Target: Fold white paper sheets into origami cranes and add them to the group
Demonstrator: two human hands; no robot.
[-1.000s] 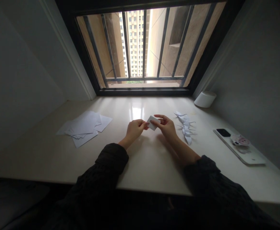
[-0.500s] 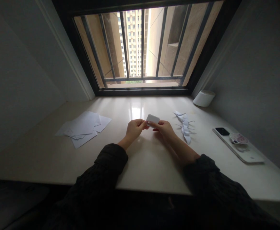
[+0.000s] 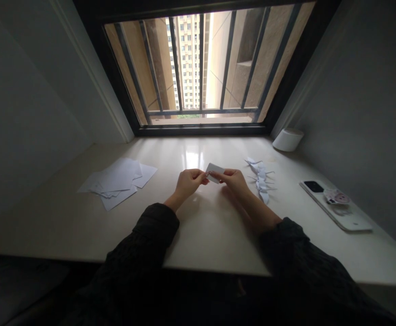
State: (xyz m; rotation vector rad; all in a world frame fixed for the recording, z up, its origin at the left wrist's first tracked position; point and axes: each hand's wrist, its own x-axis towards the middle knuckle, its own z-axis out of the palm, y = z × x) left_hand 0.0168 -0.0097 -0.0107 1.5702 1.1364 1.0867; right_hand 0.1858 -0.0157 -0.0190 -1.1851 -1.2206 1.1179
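Note:
A small folded piece of white paper [image 3: 216, 171] is held up between my two hands, above the middle of the pale counter. My left hand [image 3: 190, 182] pinches its left edge between thumb and fingers. On the other side, my right hand [image 3: 234, 182] grips the paper's right part, its thumb lying across the near face. The fingers behind the paper are partly hidden. To the right of my right hand, several folded paper cranes [image 3: 259, 174] lie in a row on the counter.
Loose white sheets [image 3: 119, 176] lie overlapping on the left of the counter [image 3: 198, 240]. A phone [image 3: 336, 206] with a round grip on its back rests at the right. Near the right wall stands a white cylindrical object [image 3: 288, 139]. A barred window [image 3: 201, 68] is behind.
The folded paper has tilted slightly in my fingers, and my right thumb has shifted a little on it. Both hands stay in nearly the same place.

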